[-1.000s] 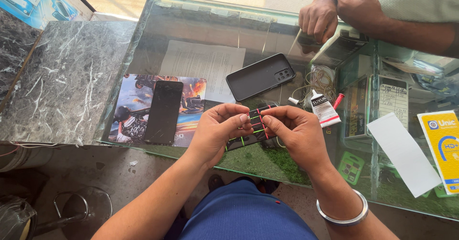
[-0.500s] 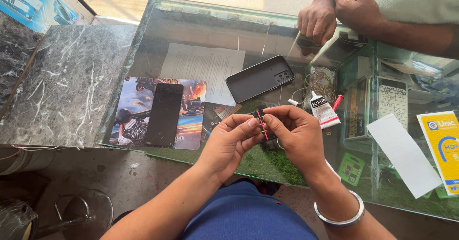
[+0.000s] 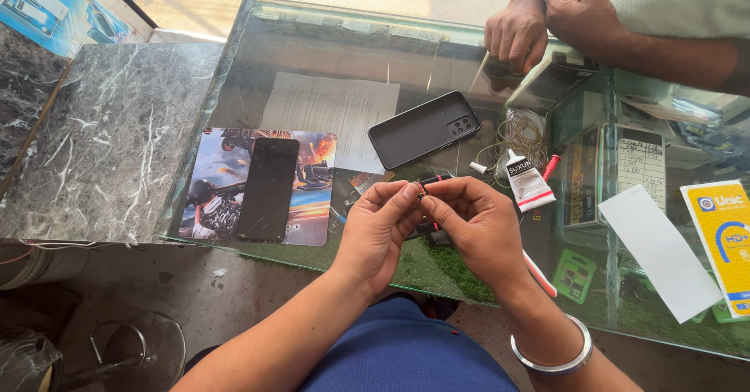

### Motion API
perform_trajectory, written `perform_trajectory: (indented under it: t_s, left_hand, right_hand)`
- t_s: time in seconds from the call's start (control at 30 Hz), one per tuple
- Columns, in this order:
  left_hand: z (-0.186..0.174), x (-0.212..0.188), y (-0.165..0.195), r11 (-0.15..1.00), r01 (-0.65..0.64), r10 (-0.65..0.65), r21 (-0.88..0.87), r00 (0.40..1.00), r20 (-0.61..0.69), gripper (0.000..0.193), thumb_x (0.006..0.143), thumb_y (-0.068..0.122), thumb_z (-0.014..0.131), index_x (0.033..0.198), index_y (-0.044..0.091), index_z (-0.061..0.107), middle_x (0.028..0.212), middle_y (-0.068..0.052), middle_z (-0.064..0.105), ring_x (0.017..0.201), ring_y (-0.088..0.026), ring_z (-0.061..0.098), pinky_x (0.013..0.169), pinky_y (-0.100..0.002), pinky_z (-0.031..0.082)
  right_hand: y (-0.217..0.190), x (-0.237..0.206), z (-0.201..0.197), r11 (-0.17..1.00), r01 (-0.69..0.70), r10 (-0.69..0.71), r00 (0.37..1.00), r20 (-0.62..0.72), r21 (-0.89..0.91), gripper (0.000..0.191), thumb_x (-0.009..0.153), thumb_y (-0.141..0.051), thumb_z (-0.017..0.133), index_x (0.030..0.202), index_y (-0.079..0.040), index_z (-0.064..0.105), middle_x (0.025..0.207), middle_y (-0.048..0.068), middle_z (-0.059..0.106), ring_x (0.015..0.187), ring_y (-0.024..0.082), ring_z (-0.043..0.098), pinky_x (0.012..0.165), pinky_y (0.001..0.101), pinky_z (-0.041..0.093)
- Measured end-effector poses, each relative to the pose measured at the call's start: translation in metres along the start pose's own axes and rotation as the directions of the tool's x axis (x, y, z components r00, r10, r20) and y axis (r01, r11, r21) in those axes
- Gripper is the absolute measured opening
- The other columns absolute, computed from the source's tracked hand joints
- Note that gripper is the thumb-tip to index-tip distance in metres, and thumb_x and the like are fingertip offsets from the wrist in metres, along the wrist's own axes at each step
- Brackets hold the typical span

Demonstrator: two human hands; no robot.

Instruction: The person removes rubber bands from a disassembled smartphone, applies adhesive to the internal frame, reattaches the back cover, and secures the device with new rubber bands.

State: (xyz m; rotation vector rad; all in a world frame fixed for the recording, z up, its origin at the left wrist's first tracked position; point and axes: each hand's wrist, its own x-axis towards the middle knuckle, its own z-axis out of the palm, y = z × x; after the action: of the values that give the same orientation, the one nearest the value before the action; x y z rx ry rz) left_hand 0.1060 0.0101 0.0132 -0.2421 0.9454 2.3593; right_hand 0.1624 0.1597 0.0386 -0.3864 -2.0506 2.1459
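Note:
My left hand [image 3: 377, 232] and my right hand [image 3: 476, 226] meet over the near edge of a glass counter [image 3: 234, 64]. Together they pinch a small black and red part [image 3: 428, 186] between thumbs and fingertips. Most of the part is hidden by my fingers. Just beyond my hands lies a dark phone back cover [image 3: 424, 128] with camera holes. A black phone [image 3: 269, 189] lies on a colourful printed mat [image 3: 211, 189] to the left. A small white glue tube [image 3: 526, 179] with a red cap lies to the right of my hands.
Another person's hands [image 3: 547, 21] rest at the counter's far edge, on a dark box. A paper sheet [image 3: 332, 114], thin wires [image 3: 522, 136], a white strip [image 3: 660, 251] and a yellow packet [image 3: 723, 239] lie on the glass. A marble slab [image 3: 94, 142] adjoins on the left.
My hands have closed in tighter around the small part, so less of it shows now. The view has shifted slightly; the other person's hands stay put.

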Motion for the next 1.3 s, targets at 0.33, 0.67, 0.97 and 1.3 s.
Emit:
perform_trajectory:
  t_s: [0.33,0.67,0.97,1.3]
  left_hand:
    - [-0.006,0.005,-0.004,0.999,-0.008,0.009,-0.036,0.999,0.033,0.016,0.089,0.007,0.078,0.101,0.006,0.068,0.1,-0.007,0.073,0.09,-0.015,0.069,0.087,-0.03,0.057]
    - [0.0,0.006,0.006,0.996,-0.037,0.034,0.081,0.998,0.045,0.02,0.087,0.005,0.077,0.106,0.002,0.071,0.099,-0.009,0.075,0.092,-0.018,0.072,0.086,-0.033,0.059]
    - [-0.009,0.012,0.008,0.992,-0.028,0.019,0.125,0.997,0.073,0.018,0.09,0.003,0.075,0.107,-0.001,0.071,0.1,-0.011,0.075,0.091,-0.019,0.072,0.086,-0.034,0.06]
    - [0.0,0.003,0.035,0.669,-0.254,0.232,0.698,0.964,0.129,0.04,0.085,0.021,0.082,0.119,0.007,0.066,0.111,-0.007,0.071,0.098,-0.018,0.068,0.085,-0.033,0.057]
  right_hand:
    - [0.002,0.001,0.001,1.0,0.004,-0.004,1.0,0.008,-0.007,0.018,0.092,-0.008,0.074,0.107,0.001,0.071,0.096,0.008,0.079,0.088,0.011,0.075,0.078,0.024,0.061]
    - [0.005,0.0,0.002,1.0,0.024,-0.024,1.0,-0.016,-0.015,0.017,0.093,-0.008,0.073,0.109,0.0,0.074,0.093,0.006,0.078,0.084,0.01,0.074,0.072,0.0223,0.058]
    - [0.013,0.001,0.002,0.998,0.01,-0.009,1.0,-0.013,0.069,0.02,0.093,-0.007,0.072,0.111,0.001,0.074,0.093,0.006,0.078,0.085,0.011,0.075,0.075,0.024,0.06]
    - [0.021,0.009,-0.018,0.983,-0.034,0.045,0.997,-0.057,0.181,0.019,0.093,-0.007,0.07,0.11,0.003,0.072,0.095,0.009,0.076,0.081,0.012,0.073,0.073,0.0265,0.061]
